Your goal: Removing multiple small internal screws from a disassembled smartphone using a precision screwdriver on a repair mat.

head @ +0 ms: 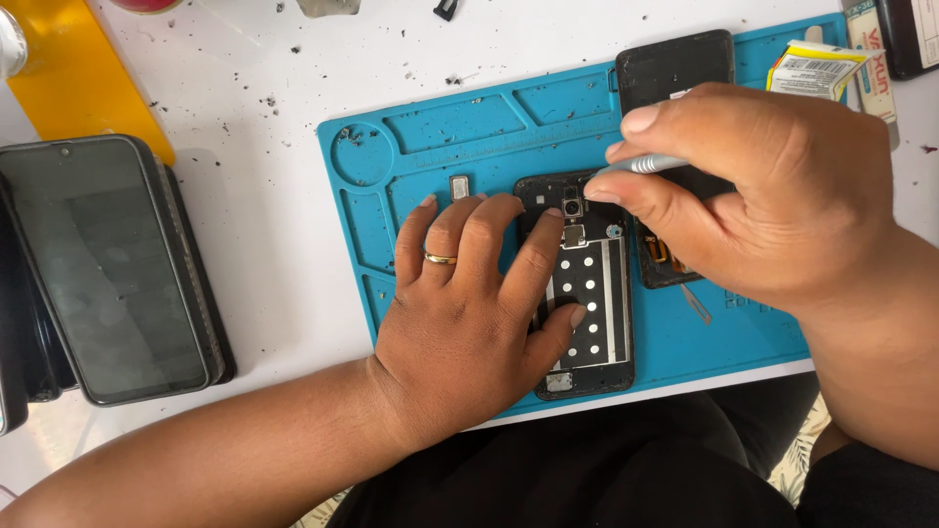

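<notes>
Probing an opened phone (587, 293) on the blue mat (430, 147).
Left hand (469, 303) lies flat with fingers spread, pinning the phone; right hand (753, 186) pinches a metal tool (641, 164) near the camera module. Best kept steady, tip light.

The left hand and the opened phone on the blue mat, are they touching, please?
Touching. The head view shows the left hand lying flat on the opened phone, its fingers and thumb pressed onto the phone's frame on the blue mat.

— What's the surface like?
— A white table (274, 196), evenly and brightly lit (dark specks scattered over it).
— Anything below it?
— A leaf-patterned floor or cloth (797, 460); I cannot tell which.
</notes>
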